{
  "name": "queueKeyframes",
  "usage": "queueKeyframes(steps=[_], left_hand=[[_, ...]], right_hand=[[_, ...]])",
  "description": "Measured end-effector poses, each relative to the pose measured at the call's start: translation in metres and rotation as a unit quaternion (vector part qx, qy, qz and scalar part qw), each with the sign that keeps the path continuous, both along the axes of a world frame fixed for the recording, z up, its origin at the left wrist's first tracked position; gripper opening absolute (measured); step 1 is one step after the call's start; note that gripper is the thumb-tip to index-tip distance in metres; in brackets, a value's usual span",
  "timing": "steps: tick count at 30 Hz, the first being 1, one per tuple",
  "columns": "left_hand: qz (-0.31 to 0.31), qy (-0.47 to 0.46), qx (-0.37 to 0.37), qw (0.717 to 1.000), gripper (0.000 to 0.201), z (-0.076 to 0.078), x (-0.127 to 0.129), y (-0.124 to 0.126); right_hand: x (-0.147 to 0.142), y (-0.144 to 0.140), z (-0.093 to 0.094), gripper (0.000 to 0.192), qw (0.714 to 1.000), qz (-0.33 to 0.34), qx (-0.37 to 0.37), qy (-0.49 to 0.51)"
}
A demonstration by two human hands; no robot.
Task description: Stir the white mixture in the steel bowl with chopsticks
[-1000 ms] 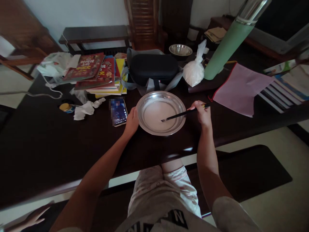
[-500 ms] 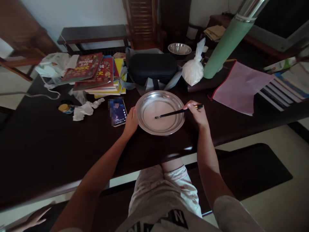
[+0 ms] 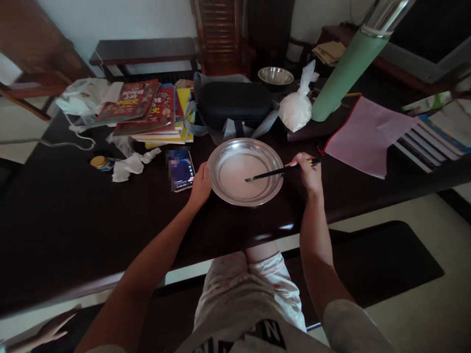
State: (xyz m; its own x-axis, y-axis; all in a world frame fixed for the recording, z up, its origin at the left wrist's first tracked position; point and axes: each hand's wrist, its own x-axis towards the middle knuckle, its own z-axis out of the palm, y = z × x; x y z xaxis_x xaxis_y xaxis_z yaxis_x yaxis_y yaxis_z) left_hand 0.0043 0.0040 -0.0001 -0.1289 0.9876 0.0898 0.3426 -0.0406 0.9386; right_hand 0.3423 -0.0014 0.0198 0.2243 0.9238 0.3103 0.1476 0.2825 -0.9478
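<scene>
I hold my left hand (image 3: 200, 186) closed on the rim of the steel pan (image 3: 245, 171), mid-tabletop (image 3: 66, 220). My right hand (image 3: 308, 171) pinches the chopsticks (image 3: 279, 172) near their top (tips in white liquid). The pan looks light and slippery; the rim seems the best hold.

Person seen from above: both forearms bare, left hand (image 3: 200, 186) and right hand (image 3: 308, 172) without rings or gloves; grey short-sleeved top with dark block lettering (image 3: 253, 336); pale, faintly patterned shorts (image 3: 239, 279).
</scene>
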Motion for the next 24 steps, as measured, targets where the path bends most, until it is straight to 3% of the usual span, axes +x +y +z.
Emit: queueKeyframes(steps=[4, 9, 14, 19, 24], left_hand=[[0.002, -0.004, 0.002, 1.000, 0.037, -0.0015, -0.0007, 0.0002], [0.005, -0.003, 0.012, 1.000, 0.036, -0.0069, -0.0019, 0.0018], [0.001, 0.005, 0.007, 1.000, 0.038, -0.0058, -0.0024, 0.0019], [-0.005, 0.005, 0.018, 1.000, 0.039, -0.0069, -0.0028, 0.0012], [0.006, -0.003, 0.013, 1.000, 0.038, -0.0075, -0.0014, 0.0012]], right_hand=[[-0.0027, -0.0006, 0.0009, 0.056, 0.997, 0.070, -0.006, -0.041], [0.0004, 0.0008, -0.0012, 0.059, 1.000, -0.020, 0.007, -0.016], [-0.0021, 0.0010, -0.0007, 0.056, 0.997, 0.068, 0.003, -0.039], [-0.0012, 0.0008, -0.0004, 0.059, 1.000, -0.016, 0.008, -0.004], [-0.0024, 0.0004, -0.0008, 0.057, 0.997, 0.068, -0.003, -0.039]])
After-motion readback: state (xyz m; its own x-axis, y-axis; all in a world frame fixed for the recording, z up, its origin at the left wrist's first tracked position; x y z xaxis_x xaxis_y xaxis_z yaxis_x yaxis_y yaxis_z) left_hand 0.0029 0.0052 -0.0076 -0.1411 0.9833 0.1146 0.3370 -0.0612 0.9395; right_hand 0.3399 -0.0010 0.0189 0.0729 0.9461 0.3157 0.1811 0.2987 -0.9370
